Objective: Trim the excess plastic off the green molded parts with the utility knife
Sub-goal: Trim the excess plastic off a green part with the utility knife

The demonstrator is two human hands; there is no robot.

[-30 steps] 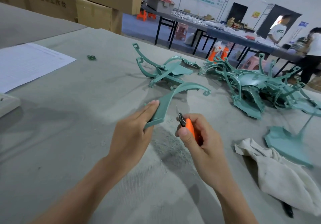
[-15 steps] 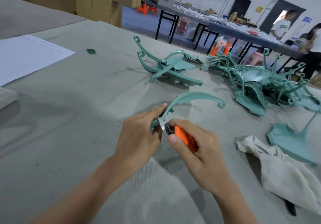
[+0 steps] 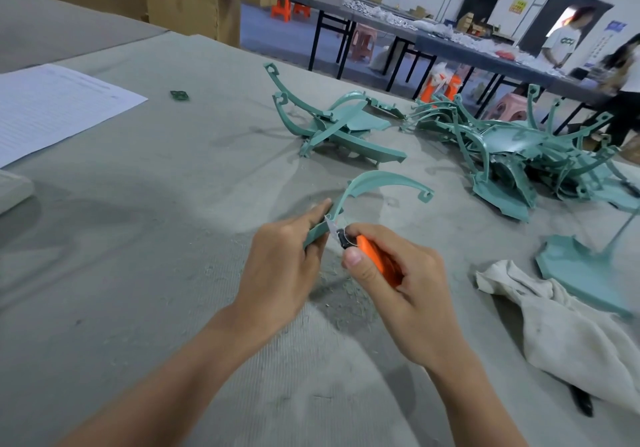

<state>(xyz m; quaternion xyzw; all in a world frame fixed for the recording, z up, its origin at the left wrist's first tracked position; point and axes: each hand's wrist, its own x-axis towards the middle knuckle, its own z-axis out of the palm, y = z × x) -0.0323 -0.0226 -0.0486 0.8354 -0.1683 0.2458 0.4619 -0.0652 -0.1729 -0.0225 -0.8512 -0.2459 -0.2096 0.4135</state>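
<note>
My left hand (image 3: 280,266) grips the near end of a curved green molded part (image 3: 377,181), whose hooked far end arches out to the right above the table. My right hand (image 3: 398,283) holds an orange utility knife (image 3: 375,256), thumb along its body. The short blade (image 3: 331,226) touches the part's edge just beside my left fingers. Plastic shavings (image 3: 346,294) lie on the cloth under my hands. A small heap of green parts (image 3: 339,127) lies beyond, and a larger pile of green parts (image 3: 519,148) sits at the right.
A white rag (image 3: 561,322) lies at the right, next to a flat green piece (image 3: 581,273). A sheet of paper (image 3: 52,107) lies at the far left, cardboard boxes (image 3: 187,6) behind it. Two people stand by long tables (image 3: 485,55) in the background.
My left hand brought the part closer and turned it. The knife moved up from beside the part until its blade met the part's edge and it stays there now.
</note>
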